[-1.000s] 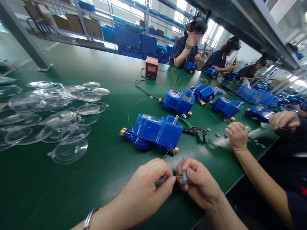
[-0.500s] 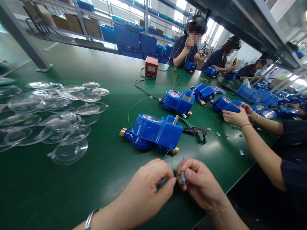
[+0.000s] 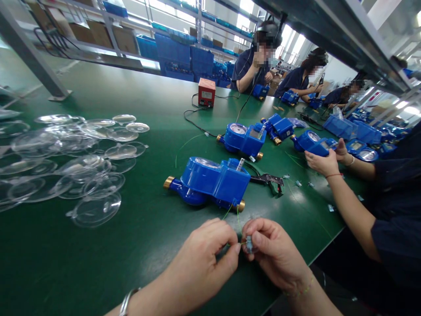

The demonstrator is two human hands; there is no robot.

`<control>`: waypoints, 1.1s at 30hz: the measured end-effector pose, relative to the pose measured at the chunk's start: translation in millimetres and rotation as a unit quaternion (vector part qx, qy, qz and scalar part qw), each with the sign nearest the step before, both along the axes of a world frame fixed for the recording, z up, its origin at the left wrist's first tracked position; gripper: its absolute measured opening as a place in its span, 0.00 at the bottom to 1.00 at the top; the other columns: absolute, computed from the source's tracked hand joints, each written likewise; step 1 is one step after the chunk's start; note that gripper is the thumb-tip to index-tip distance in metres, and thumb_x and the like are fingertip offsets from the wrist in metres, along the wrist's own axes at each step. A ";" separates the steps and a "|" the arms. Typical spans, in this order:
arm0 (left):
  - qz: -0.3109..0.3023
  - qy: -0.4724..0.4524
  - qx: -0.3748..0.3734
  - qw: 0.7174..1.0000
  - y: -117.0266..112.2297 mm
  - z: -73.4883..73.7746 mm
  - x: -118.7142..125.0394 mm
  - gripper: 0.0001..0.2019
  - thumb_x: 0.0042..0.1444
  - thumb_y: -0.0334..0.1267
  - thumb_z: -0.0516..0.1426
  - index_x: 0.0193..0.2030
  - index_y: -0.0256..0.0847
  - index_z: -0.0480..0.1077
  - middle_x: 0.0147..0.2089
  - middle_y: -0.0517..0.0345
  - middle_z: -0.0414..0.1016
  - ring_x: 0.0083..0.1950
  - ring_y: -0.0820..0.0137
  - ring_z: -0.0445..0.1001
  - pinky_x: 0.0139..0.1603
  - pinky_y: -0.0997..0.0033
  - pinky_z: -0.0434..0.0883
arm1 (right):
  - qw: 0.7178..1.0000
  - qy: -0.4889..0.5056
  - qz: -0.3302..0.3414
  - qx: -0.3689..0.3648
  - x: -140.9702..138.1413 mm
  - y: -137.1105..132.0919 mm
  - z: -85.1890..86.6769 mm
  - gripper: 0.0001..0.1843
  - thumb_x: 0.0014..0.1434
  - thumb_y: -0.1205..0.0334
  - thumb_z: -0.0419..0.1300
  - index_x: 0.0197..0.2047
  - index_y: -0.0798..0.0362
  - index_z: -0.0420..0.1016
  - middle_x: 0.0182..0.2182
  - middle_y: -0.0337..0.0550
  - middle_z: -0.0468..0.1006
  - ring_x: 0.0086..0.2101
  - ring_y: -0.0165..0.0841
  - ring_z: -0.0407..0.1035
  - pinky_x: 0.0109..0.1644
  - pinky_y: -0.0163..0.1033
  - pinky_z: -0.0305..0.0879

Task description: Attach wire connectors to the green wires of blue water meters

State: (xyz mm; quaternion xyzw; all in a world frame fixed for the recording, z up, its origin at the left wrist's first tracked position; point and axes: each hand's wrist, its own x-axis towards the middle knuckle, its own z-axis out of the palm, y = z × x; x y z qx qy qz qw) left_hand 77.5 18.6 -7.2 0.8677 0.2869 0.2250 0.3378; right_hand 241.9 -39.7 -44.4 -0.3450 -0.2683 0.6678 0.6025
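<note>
My left hand (image 3: 208,259) pinches the end of a thin yellow-green wire (image 3: 238,217) between thumb and forefinger. Facing it, my right hand (image 3: 274,250) is closed on a small grey-blue seal (image 3: 249,244), and the wire end meets the seal. The wire runs up to the brass-ended outlet of a blue water meter (image 3: 213,180), which lies on the green table just beyond both hands. Behind that meter's right end is a black-and-green hand tool (image 3: 271,182). Fingers partly cover the seal, so how far the wire passes through is hidden.
Clear plastic discs (image 3: 95,208) are heaped at left. More blue meters (image 3: 241,138) stand behind. A red box (image 3: 206,92) with a black cable sits farther back. At right, a co-worker's hands (image 3: 324,162) hold another meter. Small seals (image 3: 298,183) lie scattered.
My hands keep nearly the same pose, with the seal shifted very slightly left. The co-worker at right has drawn an arm a little leftward.
</note>
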 end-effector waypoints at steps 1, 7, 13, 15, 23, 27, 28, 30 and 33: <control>0.003 -0.001 0.002 1.000 -0.5 0.5 -0.1 0.08 0.55 0.31 0.50 0.27 0.40 0.66 0.25 0.62 0.65 0.30 0.72 0.64 0.30 0.74 0.59 | 1.000 -0.010 -0.004 0.005 0.0 -0.1 0.9 0.07 0.48 0.64 0.68 0.31 0.56 0.76 0.25 0.40 0.74 0.24 0.25 0.65 0.26 0.28 0.62; -0.002 0.006 0.018 1.000 -0.3 1.5 -0.8 0.08 0.53 0.28 0.50 0.26 0.40 0.65 0.24 0.63 0.63 0.30 0.73 0.64 0.32 0.74 0.59 | 0.999 -0.039 -0.009 -0.012 -1.2 -0.5 3.7 0.08 0.48 0.63 0.68 0.30 0.58 0.76 0.23 0.39 0.73 0.22 0.23 0.65 0.25 0.26 0.60; -0.019 0.019 -0.024 0.999 1.0 5.3 0.1 0.09 0.57 0.32 0.50 0.27 0.41 0.67 0.27 0.61 0.67 0.33 0.71 0.66 0.35 0.73 0.61 | 0.999 -0.001 0.021 -0.044 -3.0 0.7 -0.1 0.09 0.48 0.62 0.68 0.32 0.58 0.77 0.23 0.40 0.75 0.21 0.24 0.67 0.26 0.27 0.62; -0.017 0.018 -0.084 0.996 0.0 6.0 0.1 0.09 0.60 0.36 0.48 0.31 0.41 0.66 0.30 0.61 0.70 0.34 0.71 0.68 0.35 0.73 0.63 | 0.999 -0.002 0.019 -0.034 -3.6 0.6 0.7 0.09 0.49 0.62 0.67 0.33 0.58 0.77 0.24 0.41 0.75 0.22 0.24 0.68 0.28 0.28 0.64; -0.031 -0.083 -0.222 0.971 -1.0 -15.0 -2.6 0.12 0.63 0.39 0.45 0.52 0.43 0.50 0.30 0.64 0.71 0.34 0.72 0.73 0.36 0.72 0.67 | 0.999 -0.012 -0.043 -0.004 -13.9 -3.8 9.4 0.11 0.50 0.62 0.67 0.37 0.54 0.74 0.28 0.38 0.73 0.24 0.25 0.67 0.28 0.30 0.64; -0.046 -0.119 -0.257 0.958 1.4 -17.5 -2.9 0.13 0.62 0.37 0.48 0.53 0.44 0.54 0.28 0.66 0.69 0.31 0.72 0.74 0.33 0.73 0.67 | 0.998 -0.018 -0.058 0.001 -19.4 -8.0 10.5 0.10 0.54 0.59 0.63 0.39 0.53 0.70 0.26 0.36 0.71 0.23 0.24 0.64 0.25 0.29 0.60; -0.053 -0.126 -0.269 0.953 1.6 -16.9 -2.8 0.13 0.62 0.37 0.48 0.53 0.44 0.55 0.28 0.65 0.70 0.31 0.72 0.74 0.34 0.73 0.68 | 0.998 -0.028 -0.057 0.006 -20.5 -9.6 10.3 0.09 0.57 0.58 0.61 0.39 0.53 0.70 0.25 0.36 0.71 0.23 0.24 0.64 0.26 0.29 0.60; -0.071 -0.141 -0.284 0.946 1.4 -15.7 -2.6 0.12 0.62 0.37 0.49 0.51 0.44 0.58 0.29 0.63 0.73 0.33 0.72 0.75 0.37 0.71 0.69 | 0.996 -0.058 -0.065 0.021 -22.6 -12.7 9.8 0.09 0.60 0.56 0.57 0.38 0.53 0.69 0.23 0.36 0.70 0.22 0.24 0.64 0.27 0.29 0.60; -0.081 -0.162 -0.288 0.940 1.0 -15.9 -2.5 0.10 0.62 0.39 0.49 0.50 0.42 0.60 0.30 0.60 0.75 0.33 0.71 0.75 0.38 0.70 0.69 | 0.993 -0.078 -0.084 0.032 -25.1 -15.1 9.5 0.09 0.61 0.56 0.56 0.39 0.53 0.67 0.20 0.35 0.69 0.21 0.23 0.62 0.28 0.29 0.58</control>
